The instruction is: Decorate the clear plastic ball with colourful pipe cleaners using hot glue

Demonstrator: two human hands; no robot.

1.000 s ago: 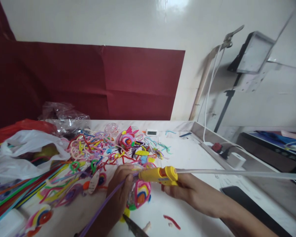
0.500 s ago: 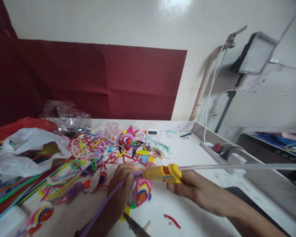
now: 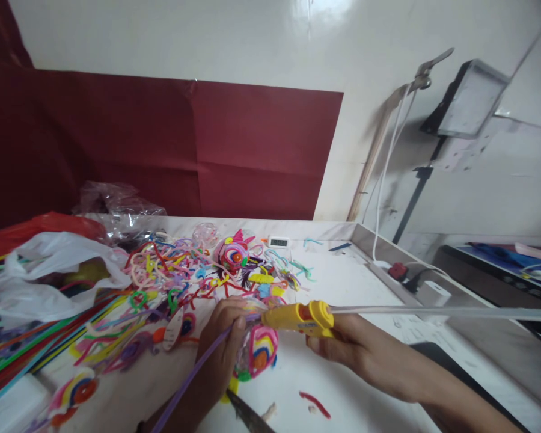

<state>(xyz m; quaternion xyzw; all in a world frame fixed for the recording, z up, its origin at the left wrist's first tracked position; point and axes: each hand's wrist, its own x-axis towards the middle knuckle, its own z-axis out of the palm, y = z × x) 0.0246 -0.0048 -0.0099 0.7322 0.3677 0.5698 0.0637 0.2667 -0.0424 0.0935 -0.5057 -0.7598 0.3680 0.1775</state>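
My right hand [image 3: 347, 343] is wrapped round the handle of a yellow glue gun [image 3: 300, 319], and a long whitish glue stick [image 3: 415, 310] sticks out of its back. The nozzle points left, close to the fingertips of my left hand [image 3: 225, 331]. That hand is closed on a clear ball [image 3: 243, 358] decorated with a pink, yellow and blue pipe-cleaner eye [image 3: 261, 356]. A purple pipe cleaner [image 3: 193, 376] runs from the left fingertips down towards my forearm. Whether the nozzle touches it cannot be made out. Below the ball lies a dark pointed blade [image 3: 247, 415].
Loose colourful pipe cleaners [image 3: 162, 264] crowd the left, beside a white plastic bag [image 3: 58, 288]. Behind my hands stands a finished-looking decorated ball [image 3: 234, 255]. A small digital display [image 3: 278, 242] is at the back; a raised ledge [image 3: 406, 282] with plugs borders the right.
Almost nothing differs. My right hand and the glue gun have shifted very slightly right and down, and the purple pipe cleaner's lower end has moved a little right.
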